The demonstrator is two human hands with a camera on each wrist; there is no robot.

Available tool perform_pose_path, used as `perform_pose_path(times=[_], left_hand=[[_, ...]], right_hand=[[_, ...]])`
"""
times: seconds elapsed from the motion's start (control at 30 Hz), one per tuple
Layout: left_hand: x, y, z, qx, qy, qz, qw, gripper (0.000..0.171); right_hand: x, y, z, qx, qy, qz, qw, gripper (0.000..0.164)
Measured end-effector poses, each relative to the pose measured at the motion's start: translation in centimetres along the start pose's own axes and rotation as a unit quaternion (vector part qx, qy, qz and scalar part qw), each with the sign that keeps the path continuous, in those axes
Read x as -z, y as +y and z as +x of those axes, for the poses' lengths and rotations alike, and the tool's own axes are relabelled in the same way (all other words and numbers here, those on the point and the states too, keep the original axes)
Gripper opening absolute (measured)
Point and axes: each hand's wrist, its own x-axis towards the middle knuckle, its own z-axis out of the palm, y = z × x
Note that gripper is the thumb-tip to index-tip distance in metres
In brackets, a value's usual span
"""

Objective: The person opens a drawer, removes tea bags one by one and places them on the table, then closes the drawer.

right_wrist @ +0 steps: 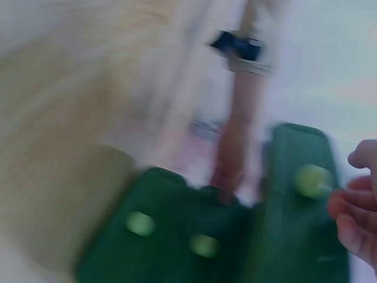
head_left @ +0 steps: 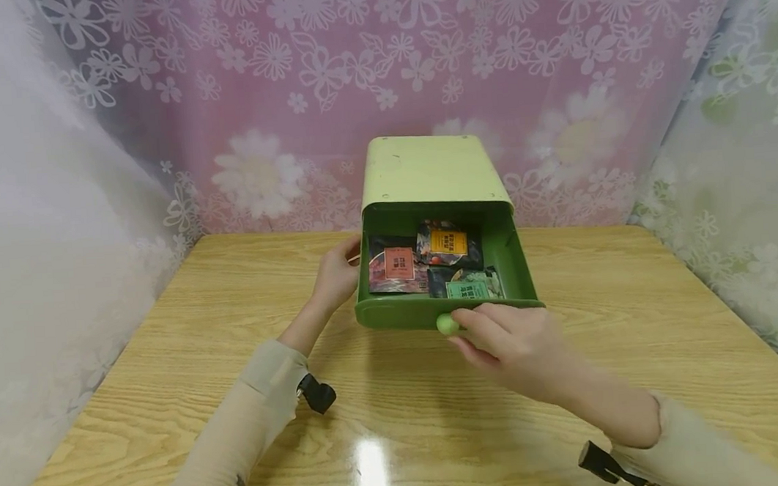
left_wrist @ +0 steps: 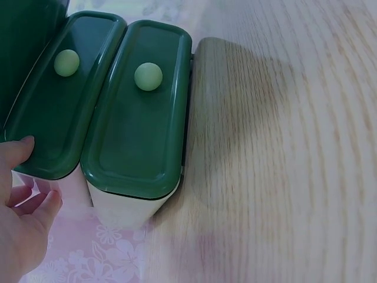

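Knob (head_left: 447, 324) is pinched by right hand (head_left: 515, 345), cabinet (head_left: 434, 169) gripped by left hand (head_left: 335, 275). Near the far edge of the worktop (head_left: 629, 289), tipping could be caused by overpulling.

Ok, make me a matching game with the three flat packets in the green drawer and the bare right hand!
1. flat packet with pink label
2. flat packet with orange label
3. flat packet with green label
4. bare right hand

A. at the round pale-green knob
B. just behind packet 3
C. beside the left wall of the green drawer
D. just in front of packet 2

Pairs: 1-C, 2-B, 3-D, 4-A
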Motion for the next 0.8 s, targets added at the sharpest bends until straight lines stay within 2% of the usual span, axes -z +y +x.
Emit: perform_pose_path(times=[0.1, 0.17, 0.23, 0.33, 0.43, 0.53, 0.7, 0.8], left_hand=[[0.1, 0.1, 0.0, 0.0, -0.001, 0.003, 1.0, 0.048], [0.2, 0.2, 0.1, -0.002, 0.002, 0.004, 1.0, 0.048], [0.3, 0.3, 0.1, -0.005, 0.005, 0.004, 1.0, 0.047], [0.3, 0.3, 0.2, -0.008, 0.008, 0.004, 0.9999, 0.047], [0.3, 0.2, 0.2, -0.007, 0.011, 0.004, 0.9999, 0.048], [0.3, 0.0, 0.2, -0.004, 0.009, 0.0, 1.0, 0.049], [0.1, -0.1, 0.1, -0.001, 0.001, -0.004, 1.0, 0.048], [0.0, -0.1, 0.0, -0.001, -0.001, -0.001, 1.0, 0.048]], right_hand=[[2.1, 1.0, 1.4, -0.022, -0.021, 0.054, 0.998, 0.021], [3.4, 2.2, 2.4, -0.037, -0.05, 0.081, 0.995, 0.014], [4.6, 3.7, 3.3, -0.057, -0.091, 0.09, 0.99, 0.009], [5.7, 6.1, 4.7, -0.099, -0.172, 0.086, 0.976, 0.02], [6.0, 8.4, 5.9, -0.14, -0.269, 0.084, 0.949, 0.021], [5.2, 10.4, 6.6, -0.168, -0.351, 0.096, 0.916, 0.019], [2.7, 12.4, 7.0, -0.18, -0.457, 0.116, 0.863, 0.026], [1.1, 12.6, 7.0, -0.18, -0.505, 0.112, 0.837, 0.035]])
